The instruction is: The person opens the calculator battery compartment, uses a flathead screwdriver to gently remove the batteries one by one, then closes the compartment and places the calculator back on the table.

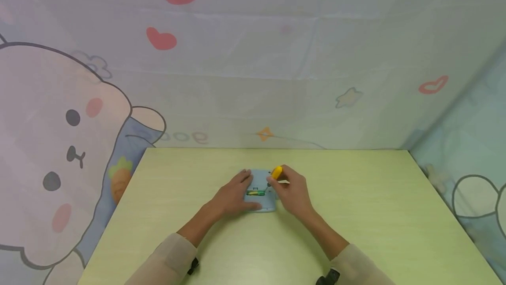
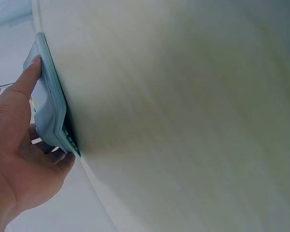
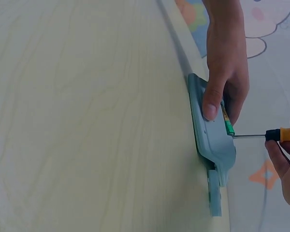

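Observation:
A light blue calculator-like device lies on the table with its back up and its battery compartment uncovered. One green-and-gold battery sits in that slot. My left hand holds the device from its left side, thumb across the back near the front edge and fingers at the far edge. With my right hand I grip a screwdriver by its yellow handle. Its thin metal shaft reaches down to the end of the battery. In the right wrist view, the right hand is partly cut off at the frame edge.
A small light blue piece lies on the table beside the device, at its right. The pale wooden table ends at the back against a printed cloth with hearts and a cartoon animal.

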Demonstrator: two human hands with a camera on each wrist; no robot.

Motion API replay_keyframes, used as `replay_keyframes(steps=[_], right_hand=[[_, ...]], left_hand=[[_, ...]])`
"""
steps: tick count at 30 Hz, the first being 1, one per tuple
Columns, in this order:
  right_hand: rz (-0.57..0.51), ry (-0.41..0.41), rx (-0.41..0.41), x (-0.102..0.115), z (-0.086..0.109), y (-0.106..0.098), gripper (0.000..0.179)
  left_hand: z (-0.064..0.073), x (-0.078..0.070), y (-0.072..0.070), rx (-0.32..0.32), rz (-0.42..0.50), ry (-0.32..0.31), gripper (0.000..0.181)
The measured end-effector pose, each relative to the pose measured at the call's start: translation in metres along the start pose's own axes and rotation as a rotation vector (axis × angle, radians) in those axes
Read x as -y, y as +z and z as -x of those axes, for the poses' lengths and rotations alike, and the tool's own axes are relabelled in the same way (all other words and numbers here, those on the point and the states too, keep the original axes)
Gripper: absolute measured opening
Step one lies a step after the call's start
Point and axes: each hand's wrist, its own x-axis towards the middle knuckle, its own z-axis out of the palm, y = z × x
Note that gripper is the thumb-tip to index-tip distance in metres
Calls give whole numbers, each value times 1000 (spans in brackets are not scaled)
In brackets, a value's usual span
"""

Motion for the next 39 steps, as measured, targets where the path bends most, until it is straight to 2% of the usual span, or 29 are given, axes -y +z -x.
replay_keyframes(steps=[11,17,22,27,39], right_hand=[[-104,59,-34,-10,0,-7,16],[-259,169,-26,-20,-1,-14,15],[-335,208,-9,-21,-1,-19,20],[-272,167,-21,-16,0,-19,21],[-51,-19,-21,2,0,-7,12]], left_hand=[[0,-2,-1,2,10,1,101],[1,-3,-2,3,23,-7,102],[0,-2,-1,13,22,-19,103],[-1,-1,0,17,9,-22,104],[-3,-1,1,18,-6,-22,105]])
